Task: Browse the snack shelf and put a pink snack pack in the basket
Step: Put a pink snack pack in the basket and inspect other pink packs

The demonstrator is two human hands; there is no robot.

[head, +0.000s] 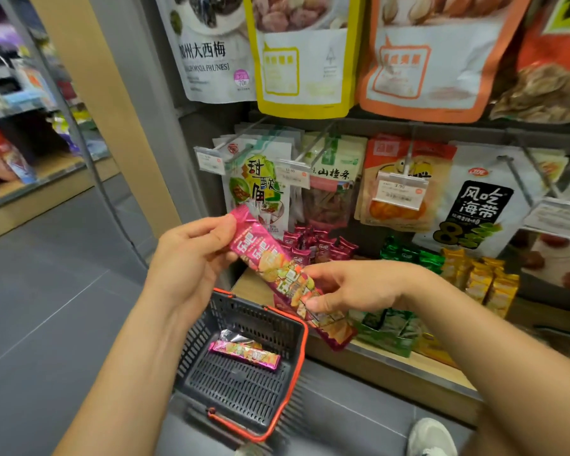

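Grey floor tiles (53,324) are seen under a shop shelf (392,360) full of snacks. Big bags are hung on hooks above: a white prune bag (208,57), a yellow-edged bag (301,60) and an orange-edged bag (431,60). Lower down, small dark pink packs (316,246), green packs (408,255) and yellow packs (484,278) are lined up on the wooden ledge. A long pink snack pack (277,271) is held up in the air in front of the shelf, tilted so its top end points up and to the left. Its top end is pinched by the left hand (191,255), with the thumb on the front and the fingers curled behind. Its lower part is pinched by the right hand (349,287) between thumb and fingers (the very bottom end is left sticking out below). A dark grey basket (244,383) with a red rim and red handle is set on the floor, right below the held pack and close to the shelf. One more pink pack (246,353) is already lying flat inside the basket. Part of a white shoe (431,436) is seen at the bottom, just beside the basket.
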